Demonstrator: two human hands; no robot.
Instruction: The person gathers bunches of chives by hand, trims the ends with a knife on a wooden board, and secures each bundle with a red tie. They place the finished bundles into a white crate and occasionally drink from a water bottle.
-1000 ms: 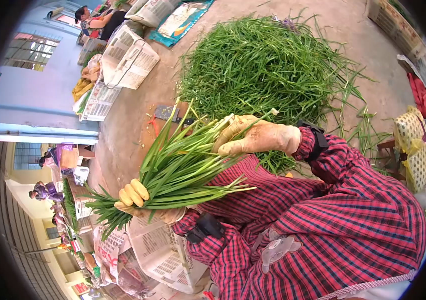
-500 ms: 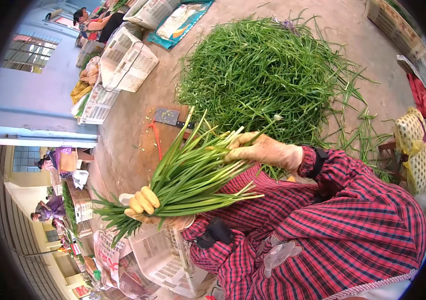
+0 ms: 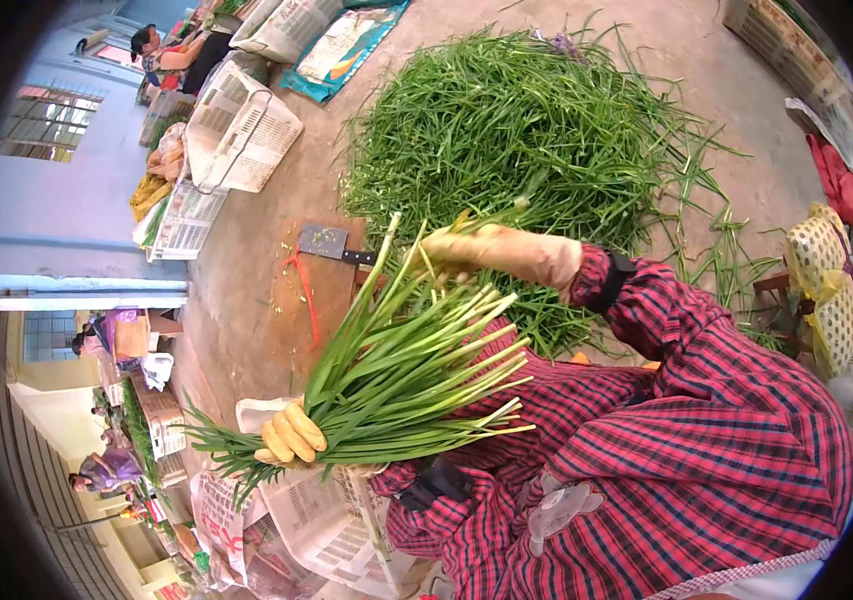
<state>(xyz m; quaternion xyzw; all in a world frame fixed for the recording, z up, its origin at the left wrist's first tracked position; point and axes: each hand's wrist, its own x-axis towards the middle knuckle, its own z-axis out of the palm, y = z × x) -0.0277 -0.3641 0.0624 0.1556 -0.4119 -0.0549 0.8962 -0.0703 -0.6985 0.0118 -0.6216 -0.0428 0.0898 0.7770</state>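
My left hand (image 3: 292, 433), in a pale yellow glove, grips a bunch of garlic chives (image 3: 407, 370) around its leafy part. The leaf tips hang out to the left and the pale stem ends fan out to the right. My right hand (image 3: 462, 250), in a stained glove, is above the bunch with its fingers bent down. A yellowish leaf and a thin stalk show at its fingers, partly hidden. Beyond it lies a large heap of loose green leaves (image 3: 517, 130). A cleaver (image 3: 323, 241) and a red strip (image 3: 307, 300) lie on a wooden board (image 3: 290, 285).
White plastic crates stand at the upper left (image 3: 267, 140) and below my left arm (image 3: 332, 520). A blue-edged sack (image 3: 347, 45) lies at the top. A patterned yellow bundle (image 3: 827, 290) is at the right. Other people sit in the background at the left.
My right hand has moved left across the bunch, away from the stem ends, and its fingers have turned down. My left hand still holds the chives, whose stems are now more spread.
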